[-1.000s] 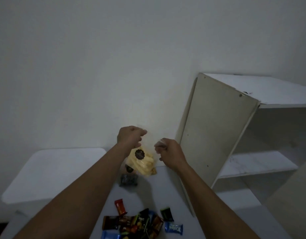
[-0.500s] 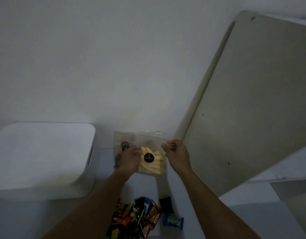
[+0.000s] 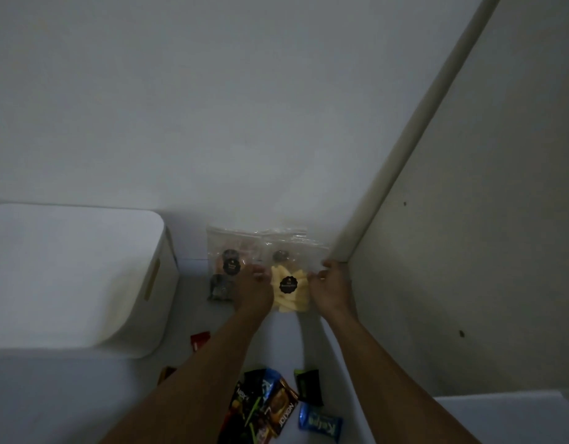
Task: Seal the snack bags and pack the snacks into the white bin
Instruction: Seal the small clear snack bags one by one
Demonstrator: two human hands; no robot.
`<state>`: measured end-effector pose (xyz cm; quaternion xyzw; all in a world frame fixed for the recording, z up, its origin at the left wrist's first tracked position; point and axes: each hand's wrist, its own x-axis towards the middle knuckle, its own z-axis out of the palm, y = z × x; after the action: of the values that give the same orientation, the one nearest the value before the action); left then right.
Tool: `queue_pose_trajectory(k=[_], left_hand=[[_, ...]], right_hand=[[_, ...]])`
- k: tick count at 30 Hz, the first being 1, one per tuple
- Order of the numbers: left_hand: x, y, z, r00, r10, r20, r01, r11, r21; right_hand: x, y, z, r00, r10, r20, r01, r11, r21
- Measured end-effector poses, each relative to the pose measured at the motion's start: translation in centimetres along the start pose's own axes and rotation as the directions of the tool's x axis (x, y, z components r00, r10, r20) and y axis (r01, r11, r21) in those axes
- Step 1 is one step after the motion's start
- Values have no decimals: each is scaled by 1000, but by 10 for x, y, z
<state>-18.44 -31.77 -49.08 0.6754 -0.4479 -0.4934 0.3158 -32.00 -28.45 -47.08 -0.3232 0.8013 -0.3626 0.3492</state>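
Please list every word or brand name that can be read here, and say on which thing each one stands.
"NEXTAR": brown wrapper, upside down.
"Nex": black-and-green wrapper; the rest is hidden.
"Kalpa": blue wrapper, upside down.
Round black labels on the clear bags: print too small to read.

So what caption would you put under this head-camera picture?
The left hand and right hand pinch a clear bag of yellow snacks right of the white bin, wrapped sweets lying nearer.

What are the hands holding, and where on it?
The clear bag of yellow snacks, pinched by the left hand and right hand at opposite side edges.
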Motion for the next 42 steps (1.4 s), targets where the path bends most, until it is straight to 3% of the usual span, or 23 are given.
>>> queue_pose_trajectory(k=[3,13,19,33,37,42], left_hand=[[17,-17,11,997,75,-10,-74,996,50],[5,3,-1,995,40,92,-49,994,97],[-3,15,-12,989,24,144,-50,983,177],[-47,33,-76,947,182,266,-277,882,382],[-75,53,-112,923,312,226,-382,821,424],[-91,69,-192,909,397,131,-413,806,423]], right_hand=[[3,2,3,1000,-2,-10,2,1000,0],[-3,4,-2,998,-46,32,46,999,-3],[-16,-8,-11,993,-116,17,117,989,-94],[-73,-43,-27,966,-206,154,244,924,-296],[-99,-66,-30,956,-242,167,290,874,-390],[-140,-108,-5,933,-299,201,357,847,-395]])
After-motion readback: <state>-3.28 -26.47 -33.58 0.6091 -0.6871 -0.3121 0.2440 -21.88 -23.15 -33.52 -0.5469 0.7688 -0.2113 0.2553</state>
